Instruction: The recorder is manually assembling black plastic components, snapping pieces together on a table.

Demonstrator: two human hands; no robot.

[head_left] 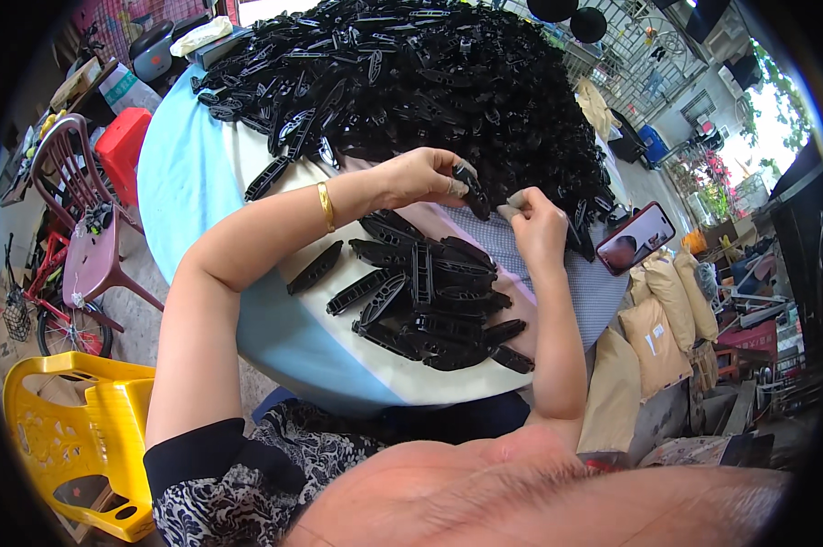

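Pinching of a black plastic piece between two hands

A black elongated plastic piece (471, 187) is held upright-tilted in the closed left hand (425, 175), its long axis slanting down toward the right hand (534, 223), whose fingers are narrowed just beside it. A small sorted pile (429, 305) lies nearer on the round table (183, 191), the large heap (402, 82) beyond.

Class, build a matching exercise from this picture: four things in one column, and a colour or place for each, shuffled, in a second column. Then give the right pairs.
Things:
1. stool
2. crate
3. phone
4. bangle

Colour or place:
A. on the left wrist
B. red, beyond the table's left edge
C. yellow, lower left on the floor
D. at the table's right edge, screen lit

Pairs: 1-B, 2-C, 3-D, 4-A
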